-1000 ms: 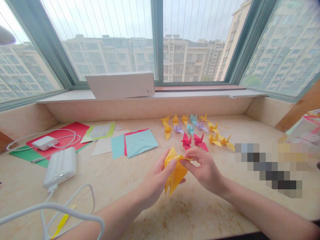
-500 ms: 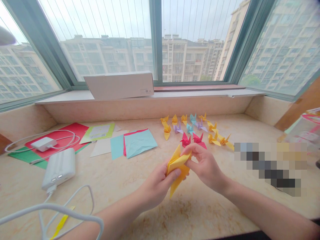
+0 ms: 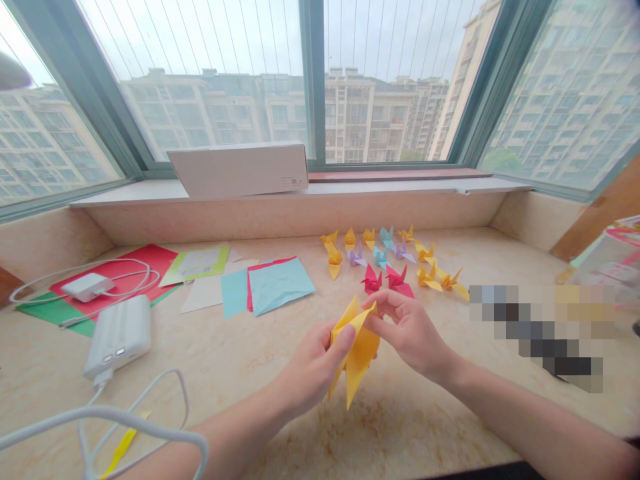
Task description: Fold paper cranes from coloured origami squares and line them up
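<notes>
A half-folded sheet of yellow origami paper (image 3: 364,353) is held between both hands above the stone counter. My left hand (image 3: 320,357) grips it from the left, thumb pressed flat on the front layer and fingers behind, mostly hidden. With thumb and forefinger, my right hand (image 3: 400,323) pinches the paper's upper right point. Two long tips hang downward and another points up. Just beyond my right hand sit two red paper cranes (image 3: 396,279), and behind them several yellow cranes (image 3: 334,261), blue cranes (image 3: 387,237) and purple cranes (image 3: 357,255) in rough rows.
Left of the cranes lie blue paper sheets (image 3: 283,285) and a red sheet (image 3: 150,260). A white power bank (image 3: 119,333) with a looping white cable (image 3: 125,419) occupies the left front. A white box (image 3: 240,172) rests on the window ledge; a clear container (image 3: 613,263) stands far right.
My left thumb has slid up over the front layer. The yellow paper has been turned slightly, and its lower tips now hang apart. My right hand still pinches the upper point.
</notes>
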Available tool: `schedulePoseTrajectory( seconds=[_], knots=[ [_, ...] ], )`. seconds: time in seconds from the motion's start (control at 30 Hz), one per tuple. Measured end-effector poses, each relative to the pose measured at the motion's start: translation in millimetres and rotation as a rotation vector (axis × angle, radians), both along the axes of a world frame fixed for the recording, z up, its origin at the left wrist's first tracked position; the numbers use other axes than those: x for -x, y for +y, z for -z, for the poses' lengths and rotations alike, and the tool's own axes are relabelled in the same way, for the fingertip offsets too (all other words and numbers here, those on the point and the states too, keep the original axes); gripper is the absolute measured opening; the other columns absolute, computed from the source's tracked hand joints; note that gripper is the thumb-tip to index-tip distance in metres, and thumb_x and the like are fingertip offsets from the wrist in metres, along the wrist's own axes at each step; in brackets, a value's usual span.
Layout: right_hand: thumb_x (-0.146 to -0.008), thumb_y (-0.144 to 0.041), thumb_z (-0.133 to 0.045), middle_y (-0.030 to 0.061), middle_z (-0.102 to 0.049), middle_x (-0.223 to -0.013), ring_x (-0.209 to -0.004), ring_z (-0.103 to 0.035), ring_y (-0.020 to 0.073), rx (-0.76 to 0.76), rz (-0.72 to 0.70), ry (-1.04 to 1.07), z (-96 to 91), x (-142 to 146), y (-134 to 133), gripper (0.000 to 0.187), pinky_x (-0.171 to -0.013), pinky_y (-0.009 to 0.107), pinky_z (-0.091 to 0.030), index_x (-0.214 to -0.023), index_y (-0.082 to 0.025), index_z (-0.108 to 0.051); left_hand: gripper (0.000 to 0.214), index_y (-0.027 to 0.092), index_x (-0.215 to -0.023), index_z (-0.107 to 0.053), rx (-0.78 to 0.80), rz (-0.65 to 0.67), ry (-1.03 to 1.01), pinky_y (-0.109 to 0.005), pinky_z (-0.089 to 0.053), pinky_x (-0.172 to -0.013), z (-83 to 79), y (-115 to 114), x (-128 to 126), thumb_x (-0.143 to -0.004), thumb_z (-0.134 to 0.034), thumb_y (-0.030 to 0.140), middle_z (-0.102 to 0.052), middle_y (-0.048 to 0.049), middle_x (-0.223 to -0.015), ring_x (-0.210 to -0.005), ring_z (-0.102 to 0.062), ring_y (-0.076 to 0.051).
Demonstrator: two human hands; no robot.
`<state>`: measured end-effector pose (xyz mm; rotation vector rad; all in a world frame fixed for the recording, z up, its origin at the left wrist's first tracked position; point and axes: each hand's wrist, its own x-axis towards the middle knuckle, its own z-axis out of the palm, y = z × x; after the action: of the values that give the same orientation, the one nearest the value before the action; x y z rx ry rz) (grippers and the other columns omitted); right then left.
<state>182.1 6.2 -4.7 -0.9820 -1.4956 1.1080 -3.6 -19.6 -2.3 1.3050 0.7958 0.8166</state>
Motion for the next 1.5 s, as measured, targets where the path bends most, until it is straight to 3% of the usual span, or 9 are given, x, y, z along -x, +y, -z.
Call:
schedulePoseTrajectory(
  seconds=[0.17,0.37,0.63,0.8,1.07,1.5],
  knots=[
    [-0.089,-0.041,-0.065,0.006,-0.076,-0.088,-0.081,-0.068,0.0193,0.039,-0.024,0.015,-2.0,-1,-3,0.023,-0.075,0.031,-0.052,-0.094,-0.02,-0.073,0.058,0.01,-0.1,-0.066,0.092,-0.051,-0.031,-0.033,-0.055,-0.073,3.7,2,-4,-0.086,-0.058,0.066,-0.075,-0.0131,-0.085,-0.082,-0.073,-0.026],
    [-0.088,-0.043,-0.067,0.0047,-0.076,-0.083,-0.074,-0.065,0.0159,0.084,0.006,0.074,-4.7,-2,-4,0.026,-0.067,0.026,-0.05,-0.093,-0.019,-0.076,0.059,0.009,-0.097,-0.067,0.099,-0.026,-0.053,-0.034,-0.057,-0.076,4.8,1,-5,-0.085,-0.059,0.066,-0.075,-0.0133,-0.084,-0.08,-0.075,-0.025],
    [-0.09,-0.047,-0.065,0.0045,-0.075,-0.078,-0.067,-0.063,0.0139,0.125,-0.117,0.148,-10.0,0,-3,0.033,-0.063,0.025,-0.049,-0.096,-0.017,-0.076,0.054,0.009,-0.1,-0.067,0.088,-0.065,-0.031,-0.033,-0.057,-0.075,5.6,2,-4,-0.087,-0.06,0.061,-0.075,-0.0121,-0.085,-0.081,-0.075,-0.026],
    [-0.085,-0.045,-0.071,0.0041,-0.074,-0.077,-0.065,-0.062,0.0129,0.143,-0.053,0.122,-10.0,1,-5,0.029,-0.061,0.024,-0.048,-0.083,-0.017,-0.075,0.05,0.011,-0.1,-0.067,0.042,-0.023,0.001,-0.034,-0.055,-0.075,10.3,0,-4,-0.089,-0.059,0.058,-0.075,-0.0116,-0.086,-0.082,-0.074,-0.025],
    [-0.085,-0.047,-0.071,0.0031,-0.072,-0.075,-0.064,-0.062,0.0134,0.144,-0.042,0.134,-6.9,2,-6,0.03,-0.058,0.023,-0.048,-0.082,-0.017,-0.07,0.05,0.011,-0.095,-0.07,-0.089,0.023,0.115,-0.03,-0.052,-0.074,7.3,-1,-2,-0.095,-0.049,0.057,-0.076,-0.0115,-0.085,-0.081,-0.071,-0.023],
    [-0.089,-0.056,-0.061,0.004,-0.071,-0.075,-0.068,-0.061,0.0158,0.066,0.011,0.079,-11.1,1,-4,0.04,-0.064,0.028,-0.049,-0.09,-0.017,-0.073,0.048,0.012,-0.096,-0.071,-0.029,0.018,0.084,-0.034,-0.053,-0.077,4.2,-2,-3,-0.094,-0.05,0.056,-0.076,-0.0116,-0.086,-0.084,-0.073,-0.027]
  ],
)
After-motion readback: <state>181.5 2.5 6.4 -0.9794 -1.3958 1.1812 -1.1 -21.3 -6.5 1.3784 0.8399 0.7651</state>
